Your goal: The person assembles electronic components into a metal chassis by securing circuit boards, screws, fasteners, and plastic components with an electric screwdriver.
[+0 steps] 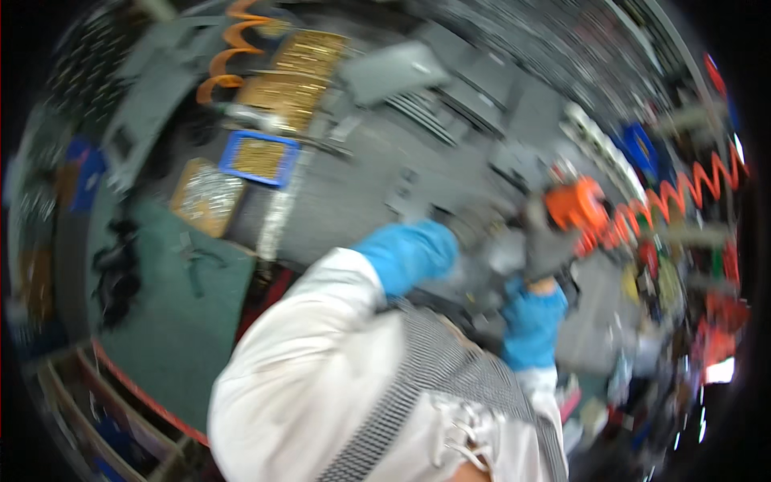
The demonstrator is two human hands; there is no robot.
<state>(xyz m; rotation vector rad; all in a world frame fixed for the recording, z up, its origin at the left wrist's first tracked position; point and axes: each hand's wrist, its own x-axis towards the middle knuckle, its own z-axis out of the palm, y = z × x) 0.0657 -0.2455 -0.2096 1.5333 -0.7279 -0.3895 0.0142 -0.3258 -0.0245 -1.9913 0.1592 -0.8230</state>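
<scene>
Past a blue sleeve cover, my left hand (478,226) reaches over the grey bench, smeared by motion. It seems to be in a grey glove, and its fingers cannot be made out. Close by lies a blurred pale grey piece (502,255), too smeared to name. On the right, my right hand (548,245), in a grey glove, is closed round an orange air tool (577,207). An orange coiled hose (679,197) runs from the tool toward the right. The tool's working end is not clear.
Grey flat panels (474,88) and a curved grey cover (395,74) lie at the far side. Left of them are a blue tray of brass-coloured small parts (259,158) and a carton of silvery parts (207,197). Pliers (195,261) rest on a green mat (169,321).
</scene>
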